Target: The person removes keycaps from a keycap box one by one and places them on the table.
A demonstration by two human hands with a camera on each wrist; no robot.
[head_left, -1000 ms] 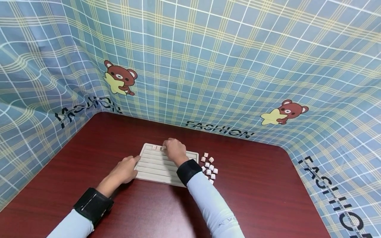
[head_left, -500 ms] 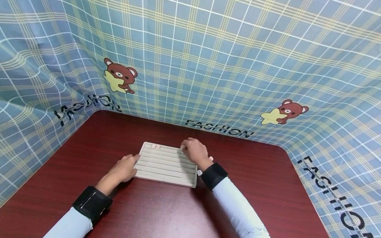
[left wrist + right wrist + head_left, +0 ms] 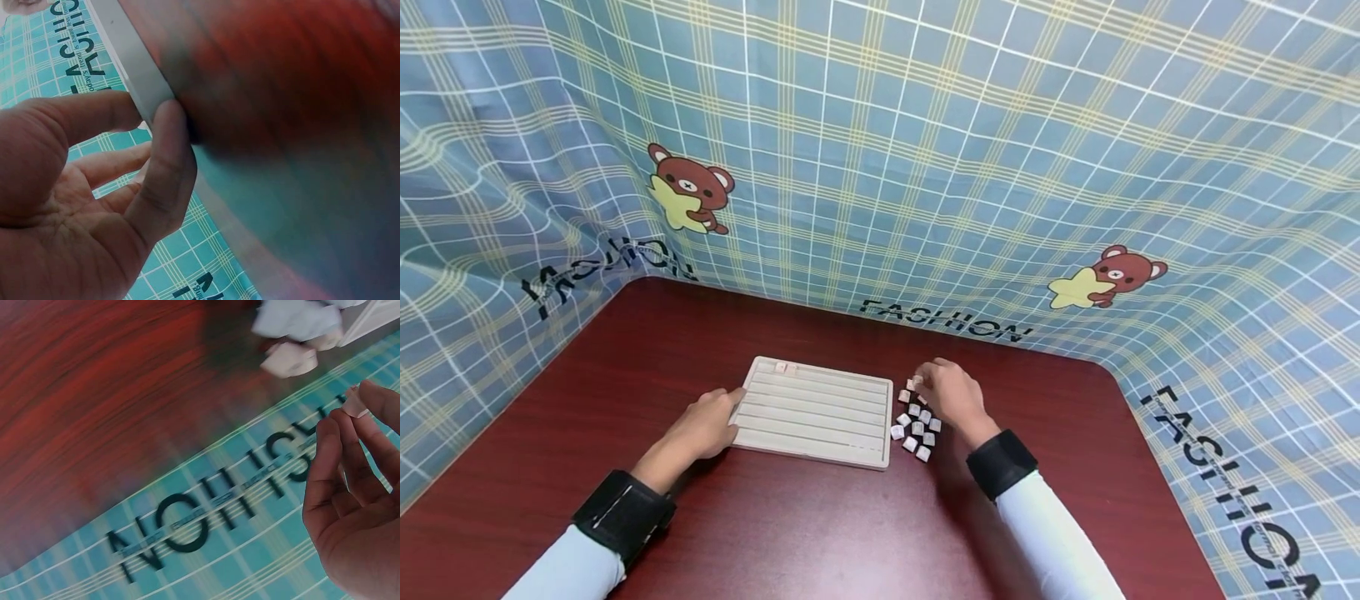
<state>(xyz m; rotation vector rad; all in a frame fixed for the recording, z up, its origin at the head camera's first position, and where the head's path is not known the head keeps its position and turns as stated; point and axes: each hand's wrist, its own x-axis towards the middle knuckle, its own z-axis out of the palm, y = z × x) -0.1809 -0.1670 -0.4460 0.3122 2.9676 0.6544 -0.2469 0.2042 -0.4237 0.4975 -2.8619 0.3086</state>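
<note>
An off-white ridged tray (image 3: 812,419) lies on the table, with two pale pink keycaps (image 3: 782,367) side by side at the left of its far row. My left hand (image 3: 703,427) holds the tray's left edge. In the left wrist view its thumb and a finger pinch the tray's rim (image 3: 139,62). Beyond the tray's right side my right hand (image 3: 955,397) is at the far end of a cluster of white and pinkish keycaps (image 3: 917,428). The right wrist view shows a small pinkish keycap (image 3: 355,406) pinched between thumb and fingertips.
The dark red table (image 3: 820,533) has a glossy wood-grain top. Blue checked cloth (image 3: 895,167) with bears and lettering hangs behind and at both sides. Black bands (image 3: 1000,462) circle both wrists.
My right hand has moved right, from over the tray's far row to the loose keycaps. A second keycap now sits in that row beside the first. The left hand stays at the tray.
</note>
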